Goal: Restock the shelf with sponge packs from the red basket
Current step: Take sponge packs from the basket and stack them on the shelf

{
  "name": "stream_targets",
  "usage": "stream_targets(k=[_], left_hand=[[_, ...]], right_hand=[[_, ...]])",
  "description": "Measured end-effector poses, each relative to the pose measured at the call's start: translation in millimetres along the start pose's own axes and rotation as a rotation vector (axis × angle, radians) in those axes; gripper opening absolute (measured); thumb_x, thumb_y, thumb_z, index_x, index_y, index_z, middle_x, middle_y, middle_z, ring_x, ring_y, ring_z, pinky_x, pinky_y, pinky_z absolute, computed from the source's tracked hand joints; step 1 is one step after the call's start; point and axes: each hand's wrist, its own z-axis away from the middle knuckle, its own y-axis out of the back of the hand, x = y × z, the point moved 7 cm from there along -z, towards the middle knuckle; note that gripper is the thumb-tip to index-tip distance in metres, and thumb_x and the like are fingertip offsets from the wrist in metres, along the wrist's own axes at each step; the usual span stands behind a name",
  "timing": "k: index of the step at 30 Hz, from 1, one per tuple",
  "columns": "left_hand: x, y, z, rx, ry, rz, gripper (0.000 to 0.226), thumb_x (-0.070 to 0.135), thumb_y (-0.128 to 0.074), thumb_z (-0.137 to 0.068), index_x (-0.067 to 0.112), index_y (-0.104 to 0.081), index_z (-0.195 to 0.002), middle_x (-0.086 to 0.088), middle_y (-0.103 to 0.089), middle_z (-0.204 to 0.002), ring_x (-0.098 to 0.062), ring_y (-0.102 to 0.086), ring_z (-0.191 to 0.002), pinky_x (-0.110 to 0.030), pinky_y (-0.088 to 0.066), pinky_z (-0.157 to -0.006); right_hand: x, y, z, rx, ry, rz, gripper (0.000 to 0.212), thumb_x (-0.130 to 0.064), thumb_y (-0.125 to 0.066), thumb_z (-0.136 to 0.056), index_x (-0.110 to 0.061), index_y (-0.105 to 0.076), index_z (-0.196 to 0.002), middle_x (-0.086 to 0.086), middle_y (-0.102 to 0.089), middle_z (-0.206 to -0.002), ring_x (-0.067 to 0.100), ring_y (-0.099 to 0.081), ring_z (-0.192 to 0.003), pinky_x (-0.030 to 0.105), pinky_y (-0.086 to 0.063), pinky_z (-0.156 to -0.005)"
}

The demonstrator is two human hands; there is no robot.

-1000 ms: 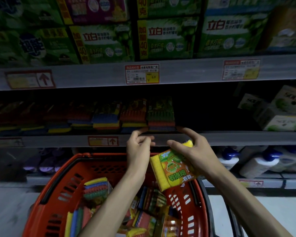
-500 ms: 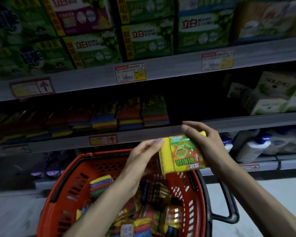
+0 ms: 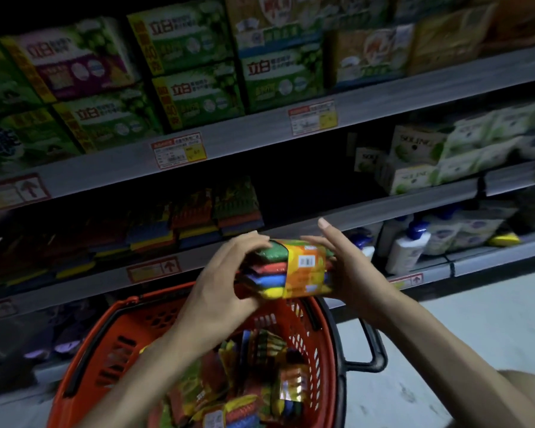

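Observation:
A sponge pack (image 3: pixel 294 268), with green, red, blue and yellow layers under an orange label, is held between both hands above the red basket (image 3: pixel 112 344). My left hand (image 3: pixel 220 288) grips its left end with curled fingers. My right hand (image 3: pixel 349 270) holds its right end, index finger sticking up. The pack lies on its side just in front of the middle shelf edge (image 3: pixel 393 208). A row of sponge packs (image 3: pixel 179 223) stands on that shelf to the left. More sponge packs (image 3: pixel 244 381) fill the basket.
A dark gap (image 3: pixel 309 186) lies on the middle shelf right of the sponge row, then white-green boxes (image 3: pixel 420 162). Green detergent boxes (image 3: pixel 192 72) fill the upper shelf. White bottles (image 3: pixel 408 245) stand on the lower shelf. The basket's black handle (image 3: pixel 371 350) juts right.
The pack has been turned from label-up to its layered side facing me. My left hand has come onto its left end. The view has tilted and shifted right.

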Motion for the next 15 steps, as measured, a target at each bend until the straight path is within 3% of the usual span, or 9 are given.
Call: stream_targets(k=[4, 7, 9, 11, 15], left_hand=[[11.4, -11.3, 7.5, -0.102, -0.135, -0.126, 0.085, 0.011, -0.089, -0.077, 0.035, -0.044, -0.144, 0.017, -0.037, -0.156, -0.007, -0.022, -0.154, -0.031, -0.035, -0.119], [10.6, -8.1, 11.3, -0.099, -0.049, -0.058, 0.088, 0.036, -0.089, -0.077, 0.050, -0.038, -0.148, 0.022, -0.020, -0.163, -0.005, -0.009, -0.156, -0.031, -0.025, -0.119], [9.1, -3.8, 13.4, -0.068, 0.013, -0.023, 0.092, 0.045, -0.088, -0.074, 0.056, -0.034, -0.149, 0.026, -0.015, -0.162, -0.002, -0.012, -0.154, -0.026, -0.027, -0.116], [9.9, -4.0, 13.3, -0.071, 0.015, -0.012, 0.092, 0.040, -0.088, -0.077, 0.056, -0.033, -0.149, 0.027, -0.018, -0.158, 0.002, -0.022, -0.149, -0.017, -0.038, -0.111], [3.7, -5.8, 0.2, -0.067, 0.074, 0.074, 0.090, 0.035, -0.086, -0.080, 0.050, -0.034, -0.152, 0.027, -0.036, -0.147, 0.009, -0.040, -0.135, -0.005, -0.040, -0.100]], right_hand=[[4.2, -0.3, 3.2, 0.044, 0.021, 0.070, 0.037, -0.053, -0.056, -0.097, -0.034, -0.065, -0.127, 0.003, -0.077, -0.112, 0.025, -0.074, -0.106, 0.049, -0.053, -0.102], [2.6, 1.7, 3.9, 0.099, 0.063, 0.056, 0.034, -0.045, -0.059, -0.098, -0.032, -0.066, -0.128, 0.002, -0.078, -0.110, 0.025, -0.073, -0.106, 0.051, -0.054, -0.101], [-1.7, 3.5, 5.4, 0.112, 0.107, 0.067, 0.030, -0.046, -0.060, -0.097, -0.035, -0.069, -0.123, 0.001, -0.077, -0.111, 0.025, -0.073, -0.107, 0.053, -0.053, -0.102], [-6.6, 3.9, 9.2, 0.121, 0.138, 0.091, 0.032, -0.052, -0.058, -0.096, -0.034, -0.070, -0.120, 0.001, -0.078, -0.107, 0.023, -0.074, -0.103, 0.051, -0.054, -0.101], [-12.1, 5.8, 13.3, 0.186, 0.158, 0.181, 0.057, -0.067, -0.038, -0.098, -0.024, -0.075, -0.107, 0.003, -0.079, -0.091, 0.015, -0.076, -0.086, 0.035, -0.055, -0.086]])
